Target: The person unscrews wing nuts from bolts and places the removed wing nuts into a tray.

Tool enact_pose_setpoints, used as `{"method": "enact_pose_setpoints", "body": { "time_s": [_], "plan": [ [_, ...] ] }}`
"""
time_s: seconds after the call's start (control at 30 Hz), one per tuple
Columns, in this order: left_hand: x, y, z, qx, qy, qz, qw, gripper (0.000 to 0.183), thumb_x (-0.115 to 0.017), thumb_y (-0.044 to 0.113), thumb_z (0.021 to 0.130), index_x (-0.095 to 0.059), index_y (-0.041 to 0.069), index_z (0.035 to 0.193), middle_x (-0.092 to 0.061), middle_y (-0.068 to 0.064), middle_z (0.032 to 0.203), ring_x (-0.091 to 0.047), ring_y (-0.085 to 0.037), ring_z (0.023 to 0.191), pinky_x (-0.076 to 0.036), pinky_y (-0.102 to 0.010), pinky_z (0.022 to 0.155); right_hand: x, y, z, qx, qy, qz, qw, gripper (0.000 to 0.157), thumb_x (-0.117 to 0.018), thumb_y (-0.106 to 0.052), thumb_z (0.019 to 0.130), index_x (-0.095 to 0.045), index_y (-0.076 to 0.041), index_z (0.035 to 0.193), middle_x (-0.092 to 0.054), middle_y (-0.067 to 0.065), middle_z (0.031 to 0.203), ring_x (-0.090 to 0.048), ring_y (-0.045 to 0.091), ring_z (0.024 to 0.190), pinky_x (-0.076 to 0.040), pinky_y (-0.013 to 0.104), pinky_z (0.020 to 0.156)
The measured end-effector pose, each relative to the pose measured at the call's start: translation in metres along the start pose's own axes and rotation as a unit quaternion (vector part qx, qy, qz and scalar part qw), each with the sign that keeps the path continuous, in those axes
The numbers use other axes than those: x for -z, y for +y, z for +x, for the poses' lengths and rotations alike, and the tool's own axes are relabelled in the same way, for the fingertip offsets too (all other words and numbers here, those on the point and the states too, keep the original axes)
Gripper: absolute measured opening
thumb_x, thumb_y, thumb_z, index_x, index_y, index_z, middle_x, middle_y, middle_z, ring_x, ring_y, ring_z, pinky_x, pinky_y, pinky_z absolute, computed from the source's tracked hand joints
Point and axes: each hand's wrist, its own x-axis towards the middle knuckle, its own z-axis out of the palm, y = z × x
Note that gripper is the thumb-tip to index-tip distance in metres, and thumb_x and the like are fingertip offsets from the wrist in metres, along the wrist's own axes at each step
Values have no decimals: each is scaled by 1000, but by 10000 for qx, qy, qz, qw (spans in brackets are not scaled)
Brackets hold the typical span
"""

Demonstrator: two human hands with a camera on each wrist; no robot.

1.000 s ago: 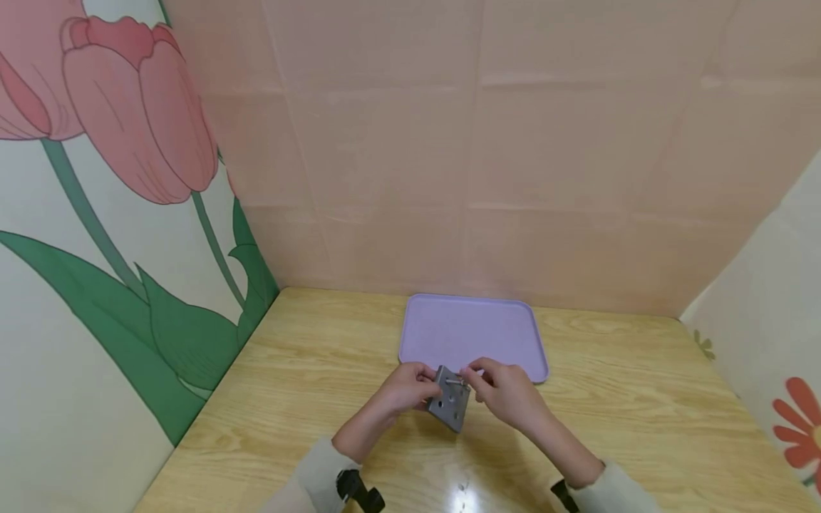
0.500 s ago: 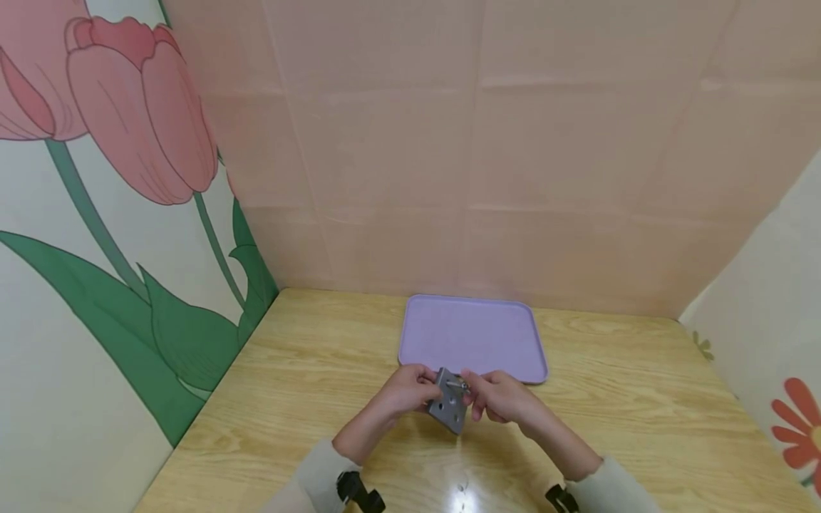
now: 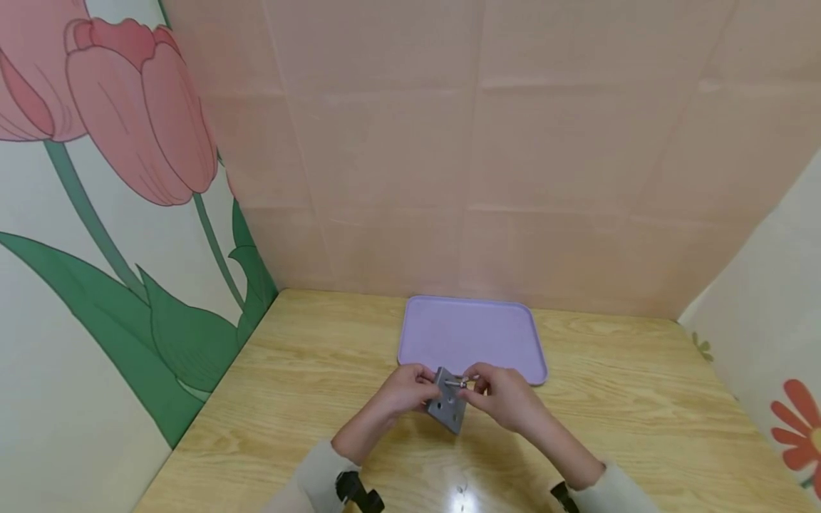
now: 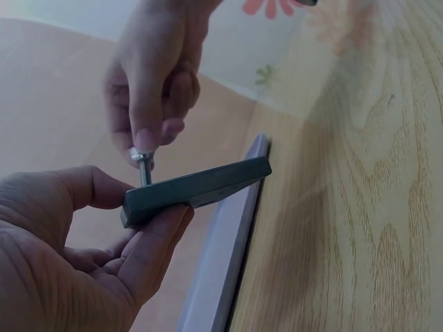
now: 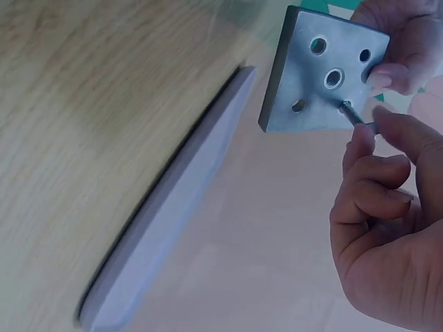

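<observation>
My left hand grips the edge of a square grey metal plate between thumb and fingers, holding it tilted above the table. In the right wrist view the plate shows several round holes, one larger in the middle. A silver screw stands in a corner hole, most of its shank outside the plate. The thumb and index finger of my right hand pinch the screw's head, which they partly cover. In the left wrist view my right hand comes down on the screw from above.
A light purple tray lies on the wooden table just beyond my hands. A pink-covered wall rises behind the table. Flower-patterned panels flank it on both sides.
My right hand's fingers have shifted around the screw head, curling inward half a second ago and now pinching it from a turned position. The left hand and plate stay nearly in place.
</observation>
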Motion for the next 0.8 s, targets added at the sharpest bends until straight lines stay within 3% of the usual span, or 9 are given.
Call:
{"method": "enact_pose_setpoints", "body": {
  "time_s": [0.13,0.23,0.33,0.4,0.53,0.67,0.8],
  "plan": [
    [0,0,1,-54,-11,-16,10000,20,-69,3,84,-67,-3,103,-68,-6,85,-65,-16,76,-60,-35,66,0,-1,-1,201,168,-245,9994,18,-79,-18,88,-72,-16,104,-57,-17,66,-41,-2,51,-36,20,48],
    [0,0,1,-51,-20,-52,10000,20,-69,4,84,-67,-3,103,-69,-6,85,-66,-16,77,-60,-35,66,1,-3,-1,199,288,-180,9992,17,-77,-23,90,-72,-16,105,-59,-16,67,-42,-2,51,-37,21,48],
    [1,0,2,-2,-27,-84,10000,19,-70,4,84,-67,-3,101,-69,-7,85,-66,-17,78,-61,-35,67,3,-3,0,-192,287,89,9994,18,-68,-32,97,-73,-15,103,-60,-13,65,-47,3,53,-40,24,50],
    [1,0,2,15,-23,-77,10000,19,-70,4,83,-67,-3,101,-69,-7,85,-66,-17,78,-61,-35,67,4,-3,1,-643,177,378,9971,30,-58,-39,102,-74,-13,101,-62,-9,64,-53,6,58,-44,27,55],
    [0,2,2,42,10,-61,10000,20,-70,3,83,-67,-2,101,-68,-7,86,-66,-17,77,-60,-35,67,6,0,3,-1688,-428,1428,9743,60,-42,-55,105,-74,-4,96,-64,0,61,-46,10,50,-36,26,48],
    [0,3,2,42,0,-65,10000,20,-70,2,82,-66,-3,101,-68,-8,86,-66,-17,77,-60,-34,66,5,3,3,-2180,-998,2242,9446,70,-42,-62,102,-71,2,96,-64,4,63,-31,7,42,-22,22,42],
    [0,2,2,39,-10,-49,10000,20,-70,3,82,-66,-3,101,-69,-8,86,-66,-18,77,-60,-33,65,4,3,5,-2140,-1105,2050,9487,59,-50,-57,101,-72,-3,92,-63,2,64,-34,8,46,-24,22,45]
  ]
}}
